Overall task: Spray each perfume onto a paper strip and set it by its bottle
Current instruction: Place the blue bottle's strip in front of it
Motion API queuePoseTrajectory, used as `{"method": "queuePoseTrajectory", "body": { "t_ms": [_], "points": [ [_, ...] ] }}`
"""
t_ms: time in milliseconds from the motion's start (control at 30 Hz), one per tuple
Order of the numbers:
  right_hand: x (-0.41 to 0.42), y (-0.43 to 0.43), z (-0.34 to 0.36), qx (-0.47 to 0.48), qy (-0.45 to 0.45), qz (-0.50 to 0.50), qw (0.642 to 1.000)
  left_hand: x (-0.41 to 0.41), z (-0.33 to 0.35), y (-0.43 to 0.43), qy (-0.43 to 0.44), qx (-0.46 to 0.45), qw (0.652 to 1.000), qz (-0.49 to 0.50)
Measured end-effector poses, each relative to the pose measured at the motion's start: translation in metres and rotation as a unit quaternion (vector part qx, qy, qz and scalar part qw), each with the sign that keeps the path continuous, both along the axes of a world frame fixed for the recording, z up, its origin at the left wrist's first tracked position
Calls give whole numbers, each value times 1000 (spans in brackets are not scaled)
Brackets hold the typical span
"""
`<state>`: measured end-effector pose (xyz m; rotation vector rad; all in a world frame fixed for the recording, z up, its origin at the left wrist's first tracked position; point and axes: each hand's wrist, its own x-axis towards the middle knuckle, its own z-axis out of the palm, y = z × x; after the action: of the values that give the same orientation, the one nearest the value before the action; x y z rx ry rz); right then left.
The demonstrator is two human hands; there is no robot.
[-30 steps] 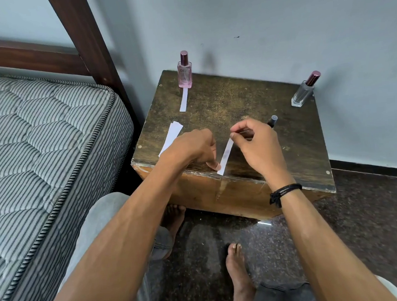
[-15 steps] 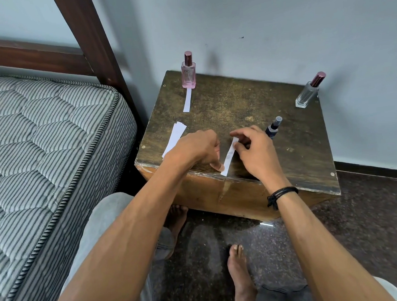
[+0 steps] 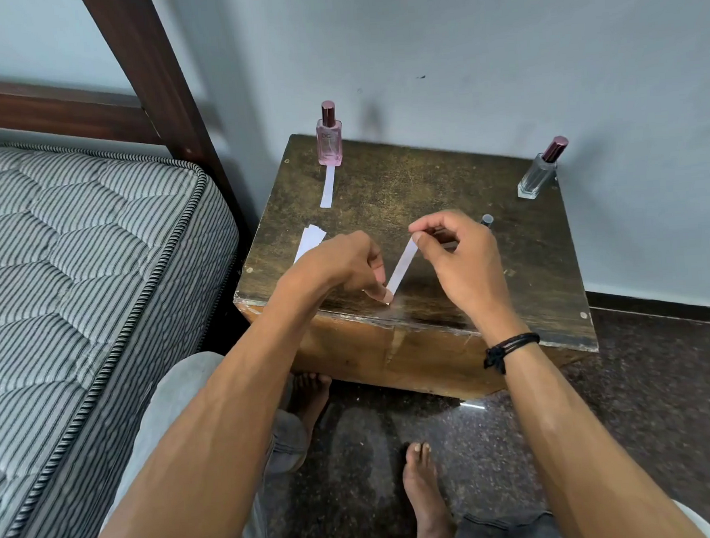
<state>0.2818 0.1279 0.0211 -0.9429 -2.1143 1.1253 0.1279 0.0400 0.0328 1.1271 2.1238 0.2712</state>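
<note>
Paper strip (image 3: 401, 265) slants over the front edge of the surface (image 3: 422, 180), left hand (image 3: 340, 265) fingers pinching its low end, right hand (image 3: 462, 261) its high end. Grip only the tips; leave the middle for spray.

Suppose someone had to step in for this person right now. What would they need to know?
Left hand pinches the near end of a paper strip; right hand pinches its far end, near the front of the wooden table.
Done: a placed strip lies before the pink bottle.
Left: the small dark-capped bottle behind the right hand and the clear bottle at the back right have none.
Spare strips lie by the table's left edge.
</note>
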Motion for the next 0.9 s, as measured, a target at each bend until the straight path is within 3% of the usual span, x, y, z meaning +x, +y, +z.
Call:
{"method": "queuePoseTrajectory", "body": {
  "t_ms": [233, 567, 900],
  "points": [
    [1, 4, 5, 4, 53, -5, 999, -3, 1, 0, -55, 49, 997, 21],
    [4, 6, 11, 2, 73, -6, 997, 3, -2, 2, -31, 78, 996, 36],
    [6, 8, 15, 15, 91, -15, 996, 1, 4, 2, -62, 88, 993, 51]
  ]
}}
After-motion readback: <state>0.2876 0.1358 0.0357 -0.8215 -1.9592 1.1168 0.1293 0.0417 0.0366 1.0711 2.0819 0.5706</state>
